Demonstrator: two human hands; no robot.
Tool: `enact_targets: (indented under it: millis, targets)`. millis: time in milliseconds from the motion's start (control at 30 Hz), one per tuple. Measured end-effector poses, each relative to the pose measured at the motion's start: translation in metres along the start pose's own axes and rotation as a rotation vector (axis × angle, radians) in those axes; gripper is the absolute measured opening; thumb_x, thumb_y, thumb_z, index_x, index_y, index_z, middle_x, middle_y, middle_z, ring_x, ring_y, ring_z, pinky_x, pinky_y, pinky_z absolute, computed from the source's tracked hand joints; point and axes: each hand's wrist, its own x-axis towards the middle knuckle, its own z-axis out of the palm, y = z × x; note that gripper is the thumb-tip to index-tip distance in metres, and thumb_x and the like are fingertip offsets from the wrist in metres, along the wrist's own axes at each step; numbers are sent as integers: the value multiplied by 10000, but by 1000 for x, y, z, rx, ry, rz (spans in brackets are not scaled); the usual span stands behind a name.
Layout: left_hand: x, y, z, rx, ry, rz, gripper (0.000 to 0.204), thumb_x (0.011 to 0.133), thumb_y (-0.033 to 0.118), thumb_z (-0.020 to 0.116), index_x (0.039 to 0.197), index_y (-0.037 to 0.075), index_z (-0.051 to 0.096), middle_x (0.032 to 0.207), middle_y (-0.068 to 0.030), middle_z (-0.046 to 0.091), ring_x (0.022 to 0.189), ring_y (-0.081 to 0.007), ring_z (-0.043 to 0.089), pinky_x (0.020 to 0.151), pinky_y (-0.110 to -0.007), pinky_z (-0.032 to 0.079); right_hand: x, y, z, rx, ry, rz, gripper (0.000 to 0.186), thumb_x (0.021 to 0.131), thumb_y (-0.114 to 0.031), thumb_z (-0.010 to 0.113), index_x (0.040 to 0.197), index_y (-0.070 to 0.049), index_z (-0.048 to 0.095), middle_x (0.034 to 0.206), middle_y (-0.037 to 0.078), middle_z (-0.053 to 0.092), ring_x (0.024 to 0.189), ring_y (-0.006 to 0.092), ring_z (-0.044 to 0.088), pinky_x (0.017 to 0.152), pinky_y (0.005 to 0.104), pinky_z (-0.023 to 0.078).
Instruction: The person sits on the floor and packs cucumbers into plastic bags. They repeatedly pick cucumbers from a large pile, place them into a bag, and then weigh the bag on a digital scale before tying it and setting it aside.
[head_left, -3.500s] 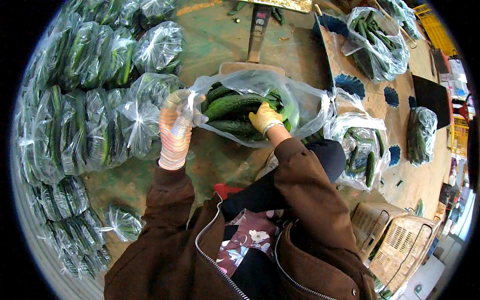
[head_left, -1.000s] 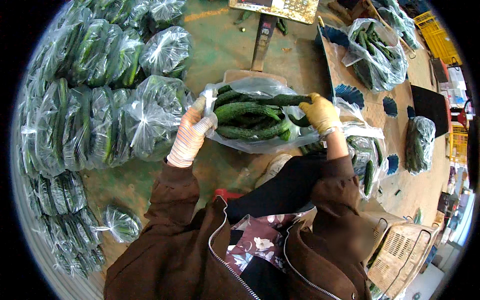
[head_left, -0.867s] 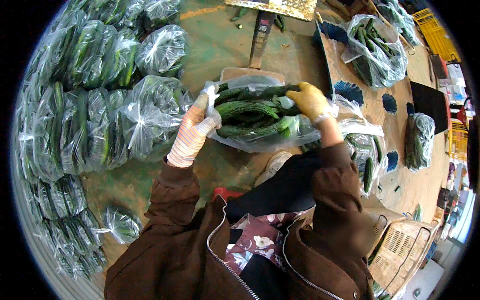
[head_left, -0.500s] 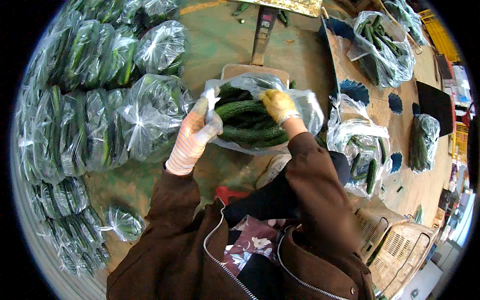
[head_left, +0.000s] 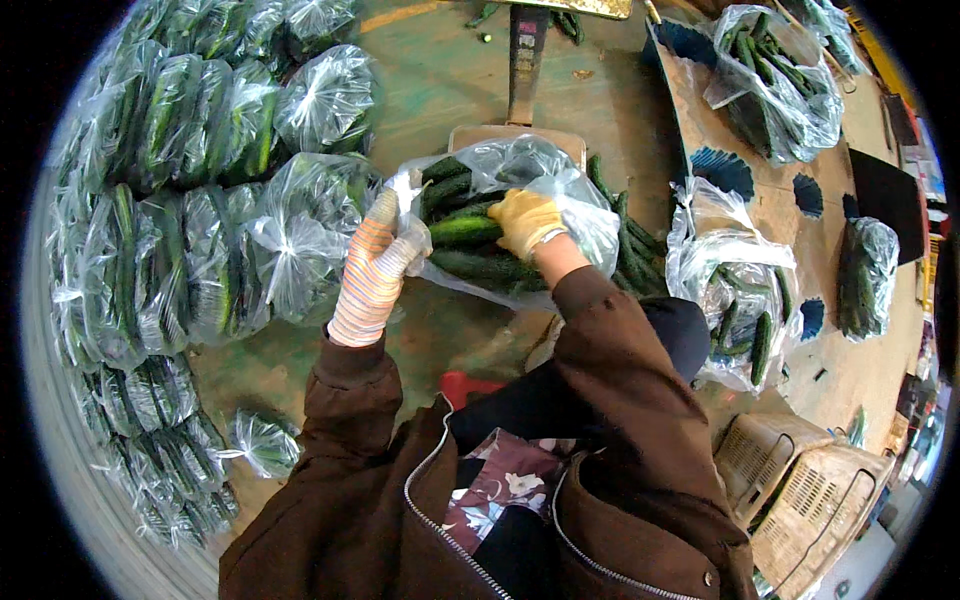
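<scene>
A clear plastic bag (head_left: 585, 215) of long dark-green cucumbers (head_left: 480, 265) lies in front of me. My left hand (head_left: 378, 262), in a striped glove, pinches the bag's gathered left edge. In a yellow glove, my right hand (head_left: 528, 226) reaches over the bag, its fingers curled round the right end of a lighter-green cucumber (head_left: 462, 232); its fingertips are partly hidden. More loose cucumbers (head_left: 635, 245) lie just right of the bag, beside my knee. Behind the bag is the tray of a scale (head_left: 470, 136) with an upright post (head_left: 525, 70).
Filled, tied bags of cucumbers (head_left: 215, 255) are stacked along the left, with one smaller tied bag (head_left: 262, 445) nearer me. On the right, an opened-out cardboard sheet (head_left: 800, 260) bears open bags of cucumbers (head_left: 775, 90). Beige plastic crates (head_left: 815, 500) stand at the lower right.
My right hand has moved left and slightly down over the bag, and the bag's right side has drawn left. Loose cucumbers beyond it now show. My left hand keeps its hold on the bag.
</scene>
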Motion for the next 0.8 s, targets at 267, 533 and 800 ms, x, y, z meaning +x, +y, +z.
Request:
enact_targets:
  millis: [267, 533, 800]
  targets:
    - [1, -1, -1, -17, 28, 36, 574, 834, 137, 591, 1373, 92, 399, 743, 14, 495, 625, -66, 427, 544, -195, 324, -35, 54, -45, 406, 342, 195, 426, 711, -164, 643, 1128, -117, 571, 1024, 170, 620, 990, 339, 582, 831, 416, 466]
    - [8, 1, 10, 2, 22, 79, 561, 851, 166, 592, 1373, 101, 398, 772, 41, 477, 631, -62, 406, 525, -200, 306, -14, 11, -6, 67, 65, 92, 438, 823, -444, 575, 1188, -202, 572, 1143, 134, 574, 1102, 307, 525, 882, 452, 436]
    - [2, 5, 3, -8, -21, 33, 554, 857, 135, 592, 1375, 97, 399, 743, 3, 515, 627, -57, 422, 544, -193, 322, 6, 30, 12, -12, 96, 184, 288, 852, -337, 540, 1077, -183, 633, 1119, 83, 621, 1071, 320, 558, 860, 447, 464]
